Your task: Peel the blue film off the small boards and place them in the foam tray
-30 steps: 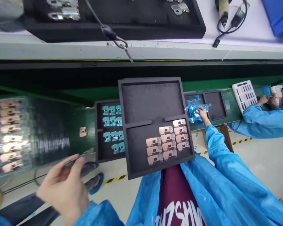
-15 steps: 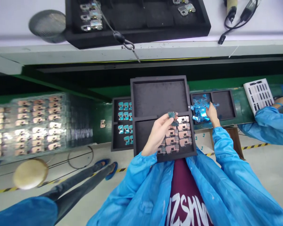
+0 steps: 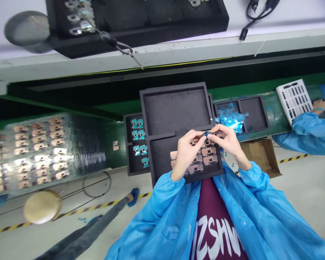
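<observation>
My left hand [image 3: 188,150] and my right hand [image 3: 228,141] meet over the black tray [image 3: 176,103], fingertips pinched on one small dark circuit board [image 3: 208,133]. Fingers cover most of that board. Below them, in the tray's near compartment, lie rows of copper-coloured circuit boards [image 3: 196,168], partly hidden by my left hand. To the right, a second black tray [image 3: 253,112] holds a loose heap of shiny blue film pieces [image 3: 231,119] in its left compartment.
Boards with blue-green faces [image 3: 135,135] sit in a tray at left. Beyond are clear trays of copper-coloured boards [image 3: 42,144] and a single board [image 3: 116,145]. A co-worker's sleeve [image 3: 311,137] and a white slotted tray [image 3: 295,99] are at right. A metal hook [image 3: 137,59] hangs ahead.
My right hand has left the blue film heap and come to the board at my left fingertips. The camera view has shifted, and the person's legs at left have moved.
</observation>
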Available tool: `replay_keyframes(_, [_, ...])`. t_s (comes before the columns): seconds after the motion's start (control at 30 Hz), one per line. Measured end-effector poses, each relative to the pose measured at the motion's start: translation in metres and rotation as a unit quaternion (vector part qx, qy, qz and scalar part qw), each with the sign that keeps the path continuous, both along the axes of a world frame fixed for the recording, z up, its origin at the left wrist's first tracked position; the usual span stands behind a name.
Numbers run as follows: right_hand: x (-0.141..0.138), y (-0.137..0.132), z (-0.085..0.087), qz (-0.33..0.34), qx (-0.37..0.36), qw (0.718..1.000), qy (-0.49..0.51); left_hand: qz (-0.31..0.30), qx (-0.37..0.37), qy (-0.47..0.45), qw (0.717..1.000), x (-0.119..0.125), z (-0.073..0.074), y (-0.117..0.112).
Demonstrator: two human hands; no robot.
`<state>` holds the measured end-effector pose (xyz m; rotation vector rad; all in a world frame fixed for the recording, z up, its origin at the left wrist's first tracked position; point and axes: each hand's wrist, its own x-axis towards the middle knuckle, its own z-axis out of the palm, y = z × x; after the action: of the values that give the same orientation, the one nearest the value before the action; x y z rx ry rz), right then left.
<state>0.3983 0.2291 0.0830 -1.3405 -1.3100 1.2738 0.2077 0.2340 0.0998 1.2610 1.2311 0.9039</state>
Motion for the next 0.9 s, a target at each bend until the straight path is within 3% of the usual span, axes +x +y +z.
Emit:
replay_keyframes(0.2, [-0.003, -0.004, 0.001, 0.005, 0.097, 0.99, -0.106, 0.031, 0.039, 0.05, 0.997, -0.001, 0.002, -0.007])
replay_keyframes(0.37, [-0.015, -0.012, -0.004, -0.073, 0.224, 0.956, -0.174, 0.072, 0.041, 0.028, 0.996, 0.003, -0.004, -0.011])
replay_keyframes(0.63, [-0.017, -0.014, -0.007, -0.118, 0.299, 0.904, -0.282, 0.003, -0.008, -0.057, 0.998, -0.004, 0.0, -0.01])
replay_keyframes(0.77, [-0.013, -0.018, -0.009, -0.092, 0.333, 0.881, -0.323, 0.003, -0.078, -0.129, 0.989, -0.006, -0.004, -0.01])
replay_keyframes(0.9, [-0.006, -0.024, -0.01, -0.012, 0.331, 0.885, -0.328, 0.02, -0.181, -0.223, 0.958, -0.01, -0.014, -0.006])
